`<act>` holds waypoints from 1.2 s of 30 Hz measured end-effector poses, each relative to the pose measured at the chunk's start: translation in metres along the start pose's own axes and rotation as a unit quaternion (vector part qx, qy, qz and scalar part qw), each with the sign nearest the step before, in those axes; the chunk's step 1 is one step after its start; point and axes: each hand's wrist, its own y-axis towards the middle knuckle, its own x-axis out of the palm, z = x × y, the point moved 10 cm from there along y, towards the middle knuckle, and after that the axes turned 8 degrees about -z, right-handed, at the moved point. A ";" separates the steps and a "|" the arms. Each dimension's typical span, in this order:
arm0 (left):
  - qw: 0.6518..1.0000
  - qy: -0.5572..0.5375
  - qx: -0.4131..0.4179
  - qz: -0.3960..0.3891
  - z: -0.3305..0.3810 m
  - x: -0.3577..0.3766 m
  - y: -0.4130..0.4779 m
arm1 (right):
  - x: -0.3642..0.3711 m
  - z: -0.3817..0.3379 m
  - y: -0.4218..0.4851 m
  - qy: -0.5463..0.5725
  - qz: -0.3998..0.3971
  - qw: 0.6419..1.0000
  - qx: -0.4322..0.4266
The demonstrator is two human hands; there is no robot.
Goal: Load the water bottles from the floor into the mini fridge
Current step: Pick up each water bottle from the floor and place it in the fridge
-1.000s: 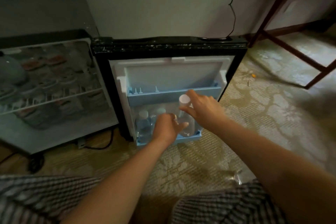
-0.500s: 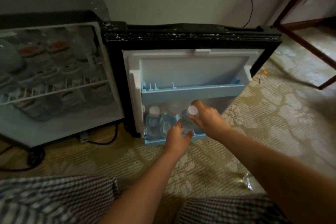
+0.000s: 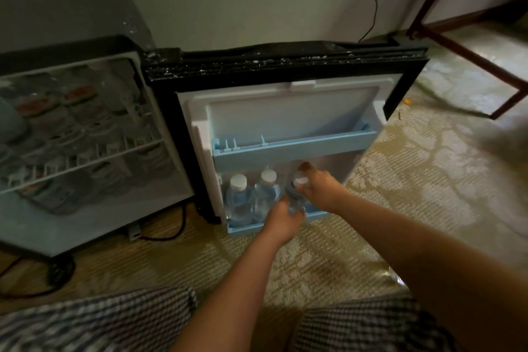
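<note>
While the mini fridge door (image 3: 288, 111) stands swung open beside the fridge cabinet (image 3: 85, 134), both hands are at its lower door shelf (image 3: 248, 227). The right hand (image 3: 321, 190) pinches the neck of a water bottle (image 3: 295, 197) just under its white cap (image 3: 301, 180), thumb raised behind it. The left hand (image 3: 281, 220) cups the same bottle low on its body, fingers curled closed around it. The bottle is tilted slightly, its base at or in the right end of the lower shelf; exact seating cannot be told. Two more capped bottles (image 3: 238, 200) stand upright in that shelf, side by side, left of the held one. The upper door shelf (image 3: 294, 146) holds nothing visible. Patterned carpet (image 3: 400, 194) lies under the door. Checked fabric (image 3: 94, 323) covers the person's knees at bottom.
</note>
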 end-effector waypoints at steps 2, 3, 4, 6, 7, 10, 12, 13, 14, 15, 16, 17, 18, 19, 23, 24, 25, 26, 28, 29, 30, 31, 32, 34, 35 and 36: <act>1.000 0.016 -0.019 -0.009 0.005 -0.003 -0.003 | 0.002 0.002 -0.001 -0.009 -0.020 1.000 0.019; 0.999 0.028 -0.024 -0.016 0.007 -0.004 -0.005 | 0.003 0.004 -0.003 -0.023 -0.028 0.999 0.032; 0.998 0.041 -0.027 -0.031 0.009 -0.003 -0.006 | 0.003 0.005 -0.006 -0.041 -0.031 0.998 0.046; 0.994 0.087 -0.030 -0.061 0.015 0.001 -0.014 | -0.004 0.008 -0.016 -0.078 -0.030 0.994 0.066; 0.990 0.114 -0.029 -0.077 0.019 0.004 -0.018 | -0.009 0.008 -0.022 -0.099 -0.034 0.992 0.073; 0.977 0.181 -0.018 -0.113 0.033 0.012 -0.027 | -0.028 0.007 -0.039 -0.146 -0.053 0.985 0.074; 0.969 0.212 -0.010 -0.125 0.048 0.017 -0.034 | -0.041 0.007 -0.054 -0.160 -0.071 0.983 0.052; 0.966 0.222 -0.009 -0.131 0.056 0.019 -0.037 | -0.048 0.008 -0.061 -0.161 -0.078 0.983 0.041; 0.964 0.227 -0.009 -0.135 0.063 0.023 -0.040 | -0.055 0.010 -0.070 -0.160 -0.084 0.983 0.034; 0.965 0.225 -0.007 -0.137 0.072 0.026 -0.043 | -0.062 0.013 -0.078 -0.157 -0.087 0.983 0.030; 0.965 0.224 -0.002 -0.137 0.082 0.030 -0.046 | -0.069 0.017 -0.087 -0.155 -0.086 0.984 0.026; 0.964 0.228 0.006 -0.137 0.094 0.035 -0.049 | -0.077 0.023 -0.096 -0.151 -0.081 0.985 0.025; 0.963 0.233 0.016 -0.137 0.106 0.040 -0.051 | -0.086 0.030 -0.105 -0.147 -0.075 0.986 0.028; 0.962 0.237 0.024 -0.136 0.116 0.045 -0.052 | -0.092 0.039 -0.113 -0.144 -0.071 0.987 0.033; 0.951 0.256 0.045 -0.166 0.151 0.084 -0.053 | -0.113 0.087 -0.145 -0.118 -0.056 0.989 0.068; 0.948 0.262 0.044 -0.176 0.156 0.094 -0.050 | -0.117 0.099 -0.152 -0.113 -0.052 0.989 0.077; 0.943 0.273 0.041 -0.184 0.162 0.105 -0.048 | -0.120 0.113 -0.159 -0.105 -0.049 0.989 0.089; 0.938 0.285 0.038 -0.192 0.168 0.116 -0.044 | -0.123 0.126 -0.167 -0.096 -0.046 0.989 0.101; 0.931 0.300 0.036 -0.206 0.179 0.140 -0.036 | -0.127 0.153 -0.180 -0.078 -0.039 0.989 0.123; 0.927 0.305 0.038 -0.214 0.184 0.154 -0.032 | -0.127 0.167 -0.186 -0.068 -0.038 0.988 0.135; 0.923 0.312 0.042 -0.223 0.188 0.168 -0.026 | -0.126 0.182 -0.191 -0.057 -0.038 0.986 0.149; 0.918 0.319 0.045 -0.231 0.190 0.182 -0.022 | -0.124 0.197 -0.196 -0.046 -0.038 0.985 0.161; 0.913 0.326 0.046 -0.242 0.191 0.196 -0.017 | -0.120 0.211 -0.200 -0.033 -0.038 0.984 0.172; 0.901 0.341 0.046 -0.263 0.188 0.222 -0.008 | -0.110 0.238 -0.208 -0.012 -0.037 0.981 0.190; 0.895 0.348 0.046 -0.274 0.185 0.234 -0.004 | -0.103 0.251 -0.211 -0.003 -0.040 0.979 0.199; 0.890 0.355 0.047 -0.282 0.180 0.244 0.001 | -0.094 0.264 -0.213 0.008 -0.042 0.977 0.208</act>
